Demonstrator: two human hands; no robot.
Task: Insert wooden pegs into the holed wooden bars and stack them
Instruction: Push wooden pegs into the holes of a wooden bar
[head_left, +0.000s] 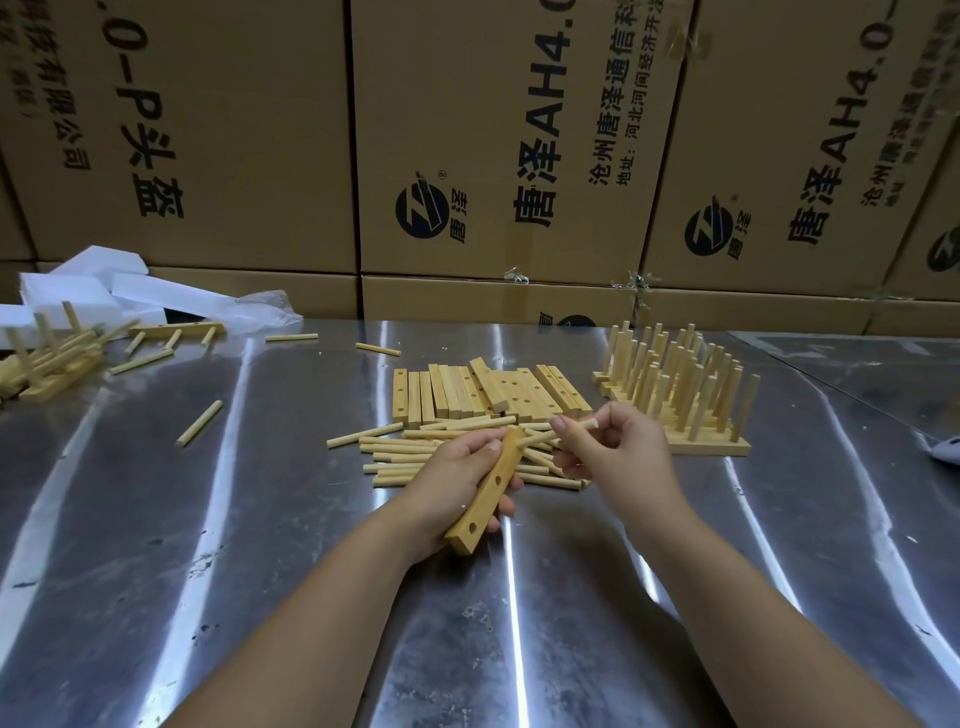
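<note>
A holed wooden bar (491, 488) is gripped in the left hand (452, 470) above the middle of the metal table (260, 545), with the fingers curled under it and the thumb laid along its top. Its near end is tilted toward the near edge; two holes are seen in its side, and its far end is partly hidden by the thumb. A peg (584, 425) is pinched between thumb and fingertips of the right hand (621, 452), just beside the bar's far end. Whether a second peg below it is already seated in the bar or belongs to the heap cannot be told.

Behind the hands a pile of loose pegs (410, 449) is spread, partly covered by both hands. Beyond it a row of bare bars (457, 392) is laid side by side. Toward the right edge a stack of pegged bars (675, 384) is set with its pegs upright; its layers are hard to count. At the far left corner more pegged bars (52, 358) are cut off by the frame, beside white foam blocks (98, 291). A single peg (200, 415) is left lying toward the left edge. Printed cardboard boxes (519, 130) are piled behind the far edge
</note>
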